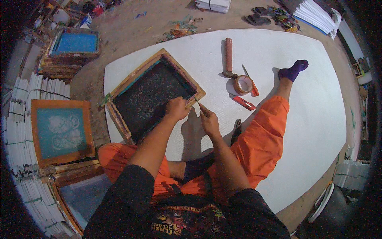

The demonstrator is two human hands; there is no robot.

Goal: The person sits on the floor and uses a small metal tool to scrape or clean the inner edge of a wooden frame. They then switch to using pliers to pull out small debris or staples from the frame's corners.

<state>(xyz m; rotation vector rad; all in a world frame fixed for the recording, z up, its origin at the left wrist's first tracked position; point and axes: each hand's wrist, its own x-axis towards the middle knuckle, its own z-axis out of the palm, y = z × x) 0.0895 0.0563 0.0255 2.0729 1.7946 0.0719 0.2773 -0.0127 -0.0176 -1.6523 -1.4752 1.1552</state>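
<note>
The left hand (177,108) is resting, fingers curled, on the edge of a wood-framed screen (145,91) lying on a white board (310,119); its grip is not showing clearly. The right hand (209,120) is clasping 1 slim tool (198,103) near the frame's corner. 1 hammer (229,55) is lying beyond.

frame (139,73): rough wood | mesh (147,95): matt, cloth-like | board (310,103): smooth, matt | tape roll (237,88): glossy plastic | cutter (243,102): plastic | trousers (260,137): matt cloth | floor (131,34): rough, matt
</note>
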